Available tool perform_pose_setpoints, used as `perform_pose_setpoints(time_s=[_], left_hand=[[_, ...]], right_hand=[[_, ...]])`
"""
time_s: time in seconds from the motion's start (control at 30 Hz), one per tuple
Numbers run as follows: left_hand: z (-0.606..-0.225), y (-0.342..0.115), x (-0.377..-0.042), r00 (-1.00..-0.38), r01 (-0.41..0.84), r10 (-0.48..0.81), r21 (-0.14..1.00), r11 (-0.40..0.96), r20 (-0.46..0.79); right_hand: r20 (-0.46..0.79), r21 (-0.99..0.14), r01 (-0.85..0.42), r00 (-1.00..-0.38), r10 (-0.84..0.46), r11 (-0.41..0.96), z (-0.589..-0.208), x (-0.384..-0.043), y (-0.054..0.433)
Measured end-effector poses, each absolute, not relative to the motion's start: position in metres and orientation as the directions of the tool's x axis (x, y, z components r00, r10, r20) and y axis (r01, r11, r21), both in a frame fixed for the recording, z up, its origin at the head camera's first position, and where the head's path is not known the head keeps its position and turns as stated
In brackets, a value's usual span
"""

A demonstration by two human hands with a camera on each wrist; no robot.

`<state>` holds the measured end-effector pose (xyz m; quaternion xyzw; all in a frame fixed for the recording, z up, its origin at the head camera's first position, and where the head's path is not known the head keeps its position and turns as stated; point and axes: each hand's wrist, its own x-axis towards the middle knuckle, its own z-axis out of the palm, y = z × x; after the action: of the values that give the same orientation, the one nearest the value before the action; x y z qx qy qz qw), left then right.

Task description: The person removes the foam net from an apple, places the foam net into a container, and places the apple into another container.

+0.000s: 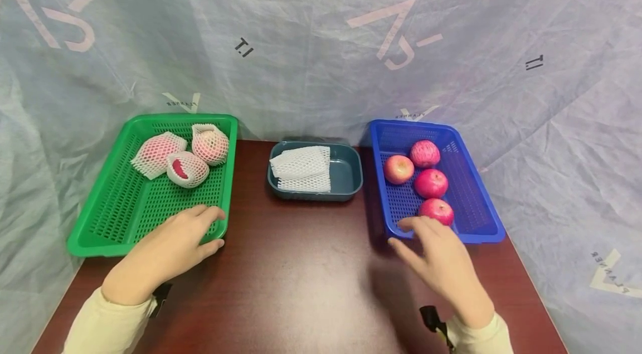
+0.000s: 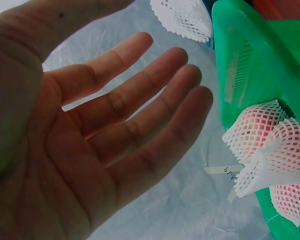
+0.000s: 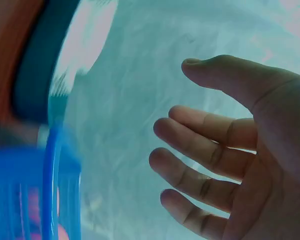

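Observation:
My left hand (image 1: 173, 245) hovers over the near right corner of the green basket (image 1: 102, 203), fingers relaxed and holding nothing. In that basket lie three red fruits in white foam nets, one of them a netted fruit (image 1: 188, 170) nearest the front. My right hand (image 1: 441, 262) hangs above the near edge of the blue basket (image 1: 466, 187), its fingers loosely bent and nothing in them. Several apples (image 1: 431, 183) without nets lie in the blue basket; the nearest apple (image 1: 436, 212) is partly hidden by the right hand. Both palms show bare in the wrist views.
Between the baskets stands a dark teal tray (image 1: 346, 167) with white foam nets (image 1: 303, 167) stacked in its left part. The brown table (image 1: 296, 265) runs up to a grey printed cloth (image 1: 301, 36) hanging behind and at the sides.

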<state>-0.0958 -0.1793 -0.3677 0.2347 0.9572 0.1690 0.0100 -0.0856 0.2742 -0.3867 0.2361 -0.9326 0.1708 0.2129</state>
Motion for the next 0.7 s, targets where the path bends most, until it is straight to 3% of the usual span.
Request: perform_pose_setpoints(time_s=[0.47, 0.7], left_hand=[[-0.364, -0.18, -0.098, -0.885, 0.464, 0.459, 0.257, 0.848, 0.081], [-0.344, -0.188, -0.139, -0.896, 0.444, 0.437, 0.154, 0.883, 0.079]], right_hand=[[0.464, -0.259, -0.562, -0.786, -0.41, 0.785, -0.401, -0.078, 0.254], [0.472, -0.267, -0.572, -0.779, -0.412, 0.775, -0.404, -0.078, 0.253]])
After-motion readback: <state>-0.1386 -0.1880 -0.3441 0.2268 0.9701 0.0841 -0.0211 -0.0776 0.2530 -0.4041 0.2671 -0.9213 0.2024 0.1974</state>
